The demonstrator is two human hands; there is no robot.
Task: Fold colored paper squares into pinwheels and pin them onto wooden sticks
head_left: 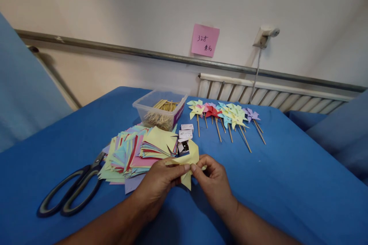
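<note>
Between my two hands is a yellow paper pinwheel (193,154), its blades folded in toward the middle. My left hand (161,178) is closed on its left side, thumb pressed near the centre. From the right, my right hand (214,180) pinches the paper with thumb and forefinger, the thumb tip close to the left thumb. Whether a pin sits under the thumbs is hidden. Just behind the pinwheel lies an opened small box (183,147) with dark contents. A stack of cut coloured paper squares (138,153) spreads to the left of my hands.
Large black-handled scissors (77,189) lie at the left. Behind the paper stands a clear plastic tub (140,103) of thin wooden sticks (162,115). Two small white boxes (185,134) sit beside it. Several finished pinwheels on sticks (227,115) lie back right on the blue cloth (287,183).
</note>
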